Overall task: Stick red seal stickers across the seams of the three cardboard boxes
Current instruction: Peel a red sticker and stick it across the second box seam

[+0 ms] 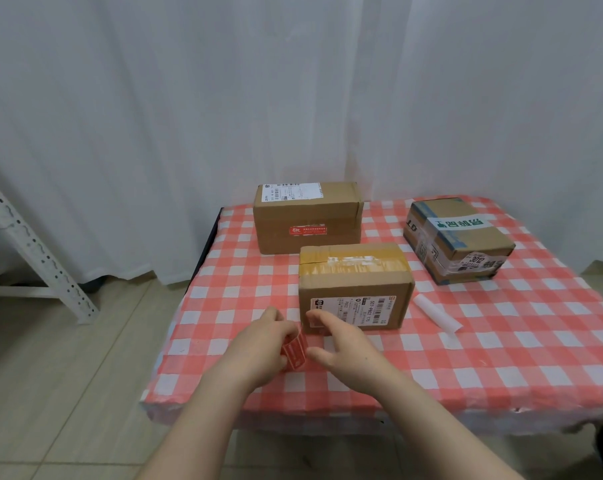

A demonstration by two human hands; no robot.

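Observation:
Three cardboard boxes stand on a table with a red-and-white checked cloth [500, 341]. The far box [307, 216] carries a red seal sticker [308, 230] on its front face. The near middle box [355, 289] has yellow tape over its top seam. A third box [459, 237] with a green-and-white label sits at the right. My left hand [258, 344] holds a strip of red seal stickers [294, 351] just in front of the middle box. My right hand [341, 344] is beside the strip with spread fingers, its thumb close to the strip's edge.
A white strip of backing paper [436, 313] lies on the cloth right of the middle box. A white curtain hangs behind the table. A white metal rack leg [33, 251] stands on the tiled floor at the left.

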